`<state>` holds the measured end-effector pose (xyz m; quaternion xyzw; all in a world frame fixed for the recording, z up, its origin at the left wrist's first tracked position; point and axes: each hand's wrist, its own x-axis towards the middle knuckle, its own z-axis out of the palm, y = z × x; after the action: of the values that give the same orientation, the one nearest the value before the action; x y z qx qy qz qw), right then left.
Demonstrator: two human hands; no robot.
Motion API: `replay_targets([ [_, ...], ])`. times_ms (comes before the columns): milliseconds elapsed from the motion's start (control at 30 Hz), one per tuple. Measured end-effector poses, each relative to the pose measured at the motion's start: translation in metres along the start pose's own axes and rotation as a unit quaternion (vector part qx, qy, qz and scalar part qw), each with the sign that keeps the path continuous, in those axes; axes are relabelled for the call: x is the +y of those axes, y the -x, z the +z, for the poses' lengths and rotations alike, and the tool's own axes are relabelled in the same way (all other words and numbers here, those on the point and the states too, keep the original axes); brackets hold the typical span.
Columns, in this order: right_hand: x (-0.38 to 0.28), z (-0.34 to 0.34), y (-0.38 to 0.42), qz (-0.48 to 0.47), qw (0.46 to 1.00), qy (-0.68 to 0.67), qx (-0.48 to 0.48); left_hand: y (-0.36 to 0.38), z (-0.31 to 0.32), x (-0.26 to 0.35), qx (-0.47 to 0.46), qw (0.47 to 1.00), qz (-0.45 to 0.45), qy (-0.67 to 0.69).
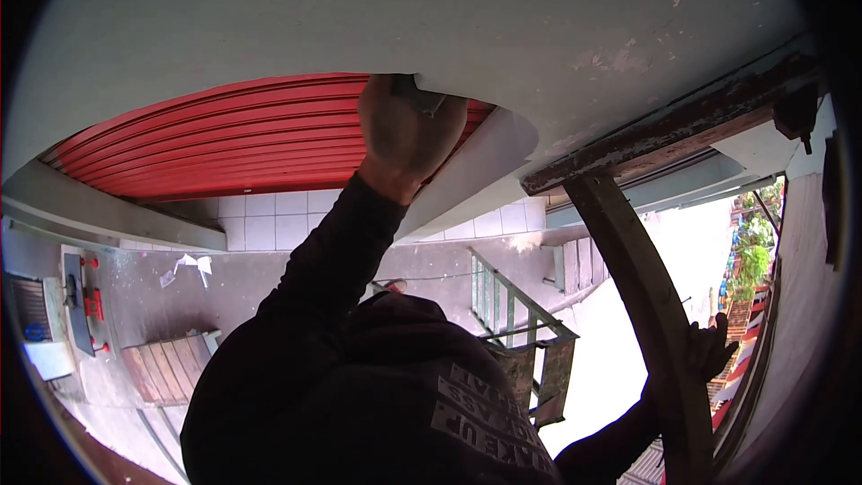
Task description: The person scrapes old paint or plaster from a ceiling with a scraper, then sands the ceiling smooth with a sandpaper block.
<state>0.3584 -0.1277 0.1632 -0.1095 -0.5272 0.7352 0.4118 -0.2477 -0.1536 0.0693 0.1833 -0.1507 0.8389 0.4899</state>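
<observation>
My left hand (411,130) is raised against the pale painted surface (467,18), closed on a dark grey object (420,94) whose shape is mostly hidden. The hand overlaps the right part of a red ribbed shutter (242,139). My right hand (712,348) shows as a dark silhouette just beyond a wooden post (633,278). The right forearm passes behind this post, and the fingers stick out apart with nothing visible between them.
A worn wooden beam (673,130) meets the post's top. Below are a green metal frame (512,305), a slatted wooden platform (166,366), white tiles (274,220) and a grey floor (260,283). A dark device (796,115) hangs at the upper right.
</observation>
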Motion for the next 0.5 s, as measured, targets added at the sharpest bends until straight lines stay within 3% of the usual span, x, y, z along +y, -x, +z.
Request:
replay_targets([
  [33, 0.000, 0.000, -0.001, 0.000, 1.000, -0.002, -0.001, -0.009, -0.016, 0.004, -0.024, 0.998, -0.039, 0.051],
  [100, -0.001, 0.000, -0.004, 0.001, 1.000, -0.004, -0.005, -0.020, -0.017, -0.025, -0.065, 0.997, -0.050, -0.003],
  [167, -0.003, 0.000, -0.010, 0.004, 1.000, -0.007, -0.013, -0.030, -0.066, -0.073, 0.036, 0.981, 0.030, -0.188],
  [233, 0.000, 0.002, -0.018, 0.005, 1.000, -0.010, -0.017, -0.026, -0.121, -0.122, 0.139, 0.921, -0.033, -0.363],
  [300, 0.000, 0.002, -0.025, 0.009, 1.000, -0.013, -0.019, -0.007, -0.160, -0.156, 0.191, 0.820, -0.125, -0.525],
  [433, -0.003, -0.006, -0.033, 0.021, 0.998, -0.001, -0.056, 0.054, -0.174, -0.192, 0.199, 0.771, -0.014, -0.605],
  [500, -0.001, -0.009, -0.031, 0.018, 0.998, 0.001, -0.060, 0.063, -0.151, -0.190, 0.206, 0.770, -0.023, -0.604],
])
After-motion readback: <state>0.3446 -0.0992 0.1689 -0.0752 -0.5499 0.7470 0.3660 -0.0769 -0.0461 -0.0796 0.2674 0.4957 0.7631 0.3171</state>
